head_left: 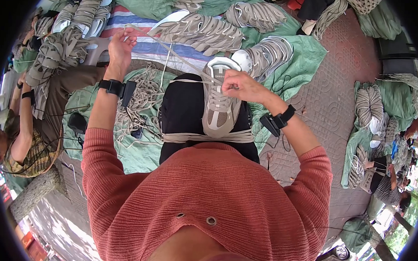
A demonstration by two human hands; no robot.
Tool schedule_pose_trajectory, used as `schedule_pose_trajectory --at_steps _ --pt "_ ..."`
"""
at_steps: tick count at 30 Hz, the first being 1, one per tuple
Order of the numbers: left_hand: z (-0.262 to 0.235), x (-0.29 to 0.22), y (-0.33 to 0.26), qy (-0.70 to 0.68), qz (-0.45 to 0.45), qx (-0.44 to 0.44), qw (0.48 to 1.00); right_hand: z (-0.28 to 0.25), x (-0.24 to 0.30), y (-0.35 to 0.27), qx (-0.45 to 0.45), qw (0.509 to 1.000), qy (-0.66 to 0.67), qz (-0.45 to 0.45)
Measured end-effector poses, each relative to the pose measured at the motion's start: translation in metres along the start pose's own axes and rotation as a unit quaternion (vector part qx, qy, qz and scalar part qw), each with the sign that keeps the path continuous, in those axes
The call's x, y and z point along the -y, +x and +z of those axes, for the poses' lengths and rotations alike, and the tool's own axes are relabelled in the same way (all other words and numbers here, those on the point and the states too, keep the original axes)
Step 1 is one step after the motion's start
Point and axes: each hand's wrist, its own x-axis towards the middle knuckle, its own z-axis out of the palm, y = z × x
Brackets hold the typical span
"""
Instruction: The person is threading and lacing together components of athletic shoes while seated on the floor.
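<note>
From the head view I see the beige sneaker (221,103) resting toe-up on my black-clad lap, my right hand (241,86) pinching its lace at the eyelets, my left hand (120,47) raised up-left of the sneaker, fingers closed on the taut beige lace (175,54).

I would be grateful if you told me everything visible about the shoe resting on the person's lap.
The shoe is a beige and grey sneaker with mesh-like panels, a pale sole rim and light laces. It lies on the black-clad lap, its opening pointing away from the person. Pale laces wrap across the thighs under its near end. The right hand pinches at its lacing near the tongue, while the left hand pulls one long lace up and out to the left, taut.
</note>
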Motion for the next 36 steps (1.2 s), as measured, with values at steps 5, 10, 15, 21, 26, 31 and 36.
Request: schedule_pose_trajectory --at_steps 5,10,15,21,26,31,36 --pt "-0.008 0.008 0.014 -0.088 -0.064 -0.023 0.994 0.000 0.002 -0.011 -0.006 0.994 0.111 -0.008" --pt "0.000 0.003 0.029 -0.162 -0.097 -0.024 0.982 0.020 0.002 -0.010 -0.248 0.926 -0.244 -0.146" --pt "-0.005 -0.007 0.054 -0.198 -0.125 -0.013 0.972 0.053 -0.039 -0.007 -0.401 0.864 -0.275 -0.131" --pt "-0.046 -0.127 0.117 -0.146 -0.089 -0.003 0.985 0.075 -0.048 -0.020 -0.449 0.890 -0.083 0.023" --pt "-0.098 -0.107 0.099 -0.126 -0.118 0.091 0.981 0.067 -0.032 -0.028 -0.413 0.910 -0.003 0.021" --pt "-0.095 -0.037 0.036 -0.053 -0.104 -0.125 0.985 0.051 0.011 -0.003 -0.325 0.903 -0.247 -0.135" --pt "-0.048 -0.032 -0.029 -0.184 -0.061 -0.173 0.966 0.056 0.015 0.030 -0.209 0.891 -0.402 -0.010"
